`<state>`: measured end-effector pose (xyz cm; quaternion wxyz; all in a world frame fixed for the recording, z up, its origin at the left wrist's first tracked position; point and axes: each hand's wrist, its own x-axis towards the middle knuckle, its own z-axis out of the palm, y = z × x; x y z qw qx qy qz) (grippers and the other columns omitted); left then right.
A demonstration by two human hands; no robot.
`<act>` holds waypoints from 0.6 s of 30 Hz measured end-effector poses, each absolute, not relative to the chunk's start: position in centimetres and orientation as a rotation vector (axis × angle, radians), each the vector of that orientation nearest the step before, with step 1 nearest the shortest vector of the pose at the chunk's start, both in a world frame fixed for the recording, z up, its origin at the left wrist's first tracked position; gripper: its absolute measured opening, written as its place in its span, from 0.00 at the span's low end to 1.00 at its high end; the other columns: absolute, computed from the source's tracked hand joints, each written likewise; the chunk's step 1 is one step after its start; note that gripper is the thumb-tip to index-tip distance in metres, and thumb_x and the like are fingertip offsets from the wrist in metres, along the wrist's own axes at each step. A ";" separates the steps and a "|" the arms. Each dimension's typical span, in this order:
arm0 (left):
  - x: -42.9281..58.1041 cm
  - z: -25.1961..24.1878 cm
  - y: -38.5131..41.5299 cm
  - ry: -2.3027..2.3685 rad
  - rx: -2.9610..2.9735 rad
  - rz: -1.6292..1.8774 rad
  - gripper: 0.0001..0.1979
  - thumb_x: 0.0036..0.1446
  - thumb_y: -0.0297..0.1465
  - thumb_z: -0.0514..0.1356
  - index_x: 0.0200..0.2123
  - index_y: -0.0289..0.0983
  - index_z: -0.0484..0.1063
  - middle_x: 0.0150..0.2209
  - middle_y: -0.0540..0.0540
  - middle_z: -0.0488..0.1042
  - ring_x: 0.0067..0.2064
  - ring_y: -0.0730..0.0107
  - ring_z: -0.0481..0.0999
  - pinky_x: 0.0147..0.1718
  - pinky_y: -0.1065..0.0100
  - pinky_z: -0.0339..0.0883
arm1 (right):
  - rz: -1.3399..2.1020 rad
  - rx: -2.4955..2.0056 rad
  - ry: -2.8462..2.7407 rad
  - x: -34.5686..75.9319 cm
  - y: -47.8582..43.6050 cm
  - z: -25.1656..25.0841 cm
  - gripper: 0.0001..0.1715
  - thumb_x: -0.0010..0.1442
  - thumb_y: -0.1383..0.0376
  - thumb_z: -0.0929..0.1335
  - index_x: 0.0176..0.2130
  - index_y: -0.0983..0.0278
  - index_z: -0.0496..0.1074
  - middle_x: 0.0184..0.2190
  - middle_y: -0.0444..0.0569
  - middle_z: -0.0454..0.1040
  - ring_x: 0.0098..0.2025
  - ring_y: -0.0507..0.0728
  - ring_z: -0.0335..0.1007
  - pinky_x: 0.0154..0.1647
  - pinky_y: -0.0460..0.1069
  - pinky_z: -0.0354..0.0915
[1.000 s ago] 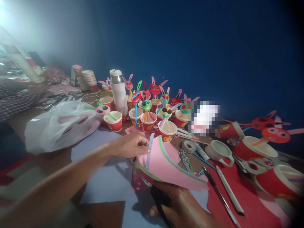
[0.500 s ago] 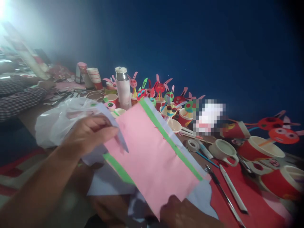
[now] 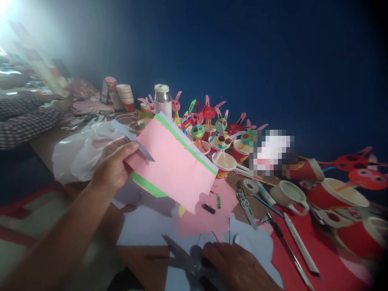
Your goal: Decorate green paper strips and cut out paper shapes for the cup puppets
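Note:
In my left hand (image 3: 113,163) a stack of paper sheets is pinched between thumb and fingers, at its left edge. Its top sheet is pink paper (image 3: 172,161), with green and pale lilac layers showing along the sides. The stack is tilted above the table. Low in the view, my right hand (image 3: 236,260) has its fingers curled at the dark handles of a pair of scissors (image 3: 183,252), whose blades are spread apart. Part of the handles is hidden by the hand and blur. White paper (image 3: 145,232) and pink paper scraps (image 3: 194,222) lie beneath.
Red paper cups (image 3: 327,192) with paper rabbit figures line the back. A white mug (image 3: 287,194), tape roll (image 3: 250,187), pen (image 3: 287,246) and white marker (image 3: 300,242) are at right. A plastic bag (image 3: 75,153) and another person's checkered sleeve (image 3: 30,125) are at left.
My right hand has let go of the pink paper's lower corner and moved down to the scissors. The paper stack, still in my left hand, has shifted up and left, uncovering scraps below.

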<state>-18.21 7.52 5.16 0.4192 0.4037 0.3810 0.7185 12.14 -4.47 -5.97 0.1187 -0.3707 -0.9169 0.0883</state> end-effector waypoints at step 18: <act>-17.6 6.0 8.8 0.724 1.063 1.930 0.06 0.51 0.22 0.60 0.23 0.33 0.71 0.20 0.55 0.74 0.20 0.79 0.73 0.19 0.79 0.67 | -0.040 -1.251 -2.604 5.2 -4.1 -4.0 0.28 0.48 0.68 0.69 0.51 0.69 0.71 0.29 0.50 0.77 0.26 0.60 0.74 0.24 0.51 0.66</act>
